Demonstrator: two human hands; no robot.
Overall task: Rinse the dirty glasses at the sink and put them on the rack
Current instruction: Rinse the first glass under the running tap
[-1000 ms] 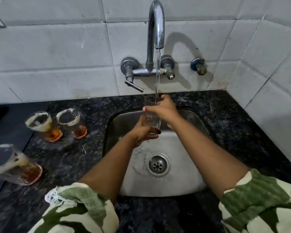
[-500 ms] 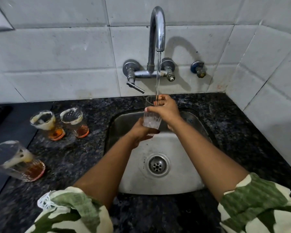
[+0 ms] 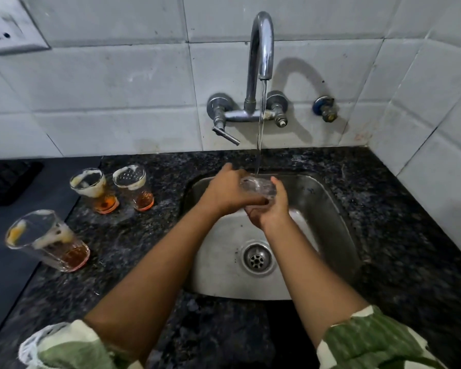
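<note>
Right now the glass (image 3: 258, 188) I am rinsing lies tilted over the sink (image 3: 330, 209), directly under the stream from the tap (image 3: 261, 49), with water running onto it. My left hand (image 3: 229, 193) is curled over its near side and my right hand (image 3: 270, 211) cups it from beneath, fingers closed around the base, so both hold it together. By my judgement the job is only begun: this glass looks nearly clear, but three dirty glasses (image 3: 93, 190) with foam on the walls and amber dregs at the bottom wait to my left, two upright and close together, one nearer me leaning. None has reached a rack, and I see no rack from here. They stand on a dark speckled stone surface (image 3: 397, 262) that surrounds the sink, backed by white wall tiles (image 3: 117, 83) with a socket (image 3: 11, 30) at the upper left.
</note>
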